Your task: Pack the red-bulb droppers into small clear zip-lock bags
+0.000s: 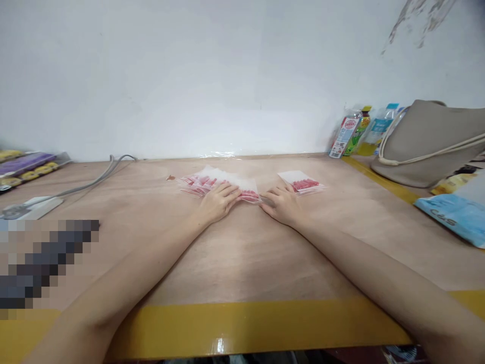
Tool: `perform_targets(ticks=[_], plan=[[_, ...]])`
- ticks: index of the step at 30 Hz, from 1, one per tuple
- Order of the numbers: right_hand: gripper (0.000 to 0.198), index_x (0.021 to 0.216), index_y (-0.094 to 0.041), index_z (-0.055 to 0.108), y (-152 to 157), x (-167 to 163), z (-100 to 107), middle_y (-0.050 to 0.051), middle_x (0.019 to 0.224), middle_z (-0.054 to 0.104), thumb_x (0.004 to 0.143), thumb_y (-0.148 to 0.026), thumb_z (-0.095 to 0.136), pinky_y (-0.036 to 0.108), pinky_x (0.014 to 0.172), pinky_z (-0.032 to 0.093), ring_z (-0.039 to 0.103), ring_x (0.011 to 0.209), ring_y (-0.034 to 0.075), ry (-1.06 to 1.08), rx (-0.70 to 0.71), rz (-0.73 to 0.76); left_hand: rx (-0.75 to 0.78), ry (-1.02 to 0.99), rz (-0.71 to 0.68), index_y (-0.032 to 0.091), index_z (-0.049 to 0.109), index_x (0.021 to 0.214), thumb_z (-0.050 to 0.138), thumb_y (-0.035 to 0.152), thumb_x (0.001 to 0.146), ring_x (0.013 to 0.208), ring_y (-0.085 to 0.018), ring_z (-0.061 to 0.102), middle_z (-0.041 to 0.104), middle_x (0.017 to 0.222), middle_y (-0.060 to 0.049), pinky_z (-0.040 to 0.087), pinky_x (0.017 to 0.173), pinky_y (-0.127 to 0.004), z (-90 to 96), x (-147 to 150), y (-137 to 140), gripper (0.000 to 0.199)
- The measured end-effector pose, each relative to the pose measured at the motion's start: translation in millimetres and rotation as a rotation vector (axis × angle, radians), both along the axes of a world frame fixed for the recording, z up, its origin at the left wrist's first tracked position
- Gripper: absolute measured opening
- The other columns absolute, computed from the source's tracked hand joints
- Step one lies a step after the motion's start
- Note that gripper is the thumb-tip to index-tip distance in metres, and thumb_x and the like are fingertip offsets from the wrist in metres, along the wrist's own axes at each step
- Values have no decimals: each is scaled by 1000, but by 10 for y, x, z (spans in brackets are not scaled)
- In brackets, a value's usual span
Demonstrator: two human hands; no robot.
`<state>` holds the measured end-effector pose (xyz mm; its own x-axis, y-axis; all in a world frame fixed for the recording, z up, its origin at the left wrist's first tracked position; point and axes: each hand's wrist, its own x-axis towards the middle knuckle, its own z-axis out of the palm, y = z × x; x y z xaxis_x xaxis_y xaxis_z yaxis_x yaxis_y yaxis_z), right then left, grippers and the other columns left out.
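Note:
Toward the back of the table lies a spread pile of small clear packets (204,181) with white upper parts and red or pink contents. My left hand (217,202) rests on the front of this pile, fingers stretched out over the packets. At the pile's right end, my right hand (282,205) lies low on the table, thumb and forefinger apart beside the corner of the nearest packet (250,193). Just behind and right of that hand sits a smaller stack of similar packets (303,183). The undersides of my fingers are hidden.
At the right stand a grey-beige bag (432,141), a drink bottle (375,134), a carton (344,135) and a blue tissue pack (454,215). To the left are a power strip (43,206), its grey cable (94,182) and purple-yellow packs (30,164). Yellow tape (227,326) runs along the front edge.

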<state>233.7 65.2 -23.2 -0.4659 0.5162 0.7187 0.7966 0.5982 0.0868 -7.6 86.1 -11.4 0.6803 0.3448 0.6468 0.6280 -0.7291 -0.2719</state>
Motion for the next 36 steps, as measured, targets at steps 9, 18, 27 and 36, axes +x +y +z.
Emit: perform_targets(ticks=[9, 18, 27, 36], plan=[[18, 74, -19, 64, -2, 92, 7, 2, 62, 66, 85, -25, 51, 31, 76, 32, 56, 63, 14, -51, 149, 115, 25, 17, -49, 15, 60, 107, 42, 26, 93, 87, -19, 65, 66, 101, -10, 55, 73, -29, -13, 117, -121, 26], [21, 73, -18, 64, -28, 258, 51, 1, 62, 66, 85, -17, 47, 37, 87, 33, 56, 63, 14, -142, 122, 135, 122, 104, -87, 14, 62, 90, 40, 16, 91, 78, -17, 67, 68, 93, -9, 55, 67, -27, -23, 190, -38, 23], [23, 68, -19, 64, -31, 268, 70, 1, 61, 66, 85, -19, 48, 35, 85, 29, 53, 63, 14, -184, 110, 61, 125, 76, -100, 14, 61, 83, 41, 20, 91, 75, -15, 67, 69, 91, -7, 55, 66, -24, -40, 155, -51, 23], [31, 58, -16, 57, -56, 287, 116, 1, 53, 59, 85, -12, 42, 36, 86, 25, 46, 55, 12, -287, 240, 16, 38, 110, -100, 15, 62, 77, 38, 18, 92, 71, -14, 65, 68, 86, -5, 52, 62, -24, -44, 199, -5, 28]])
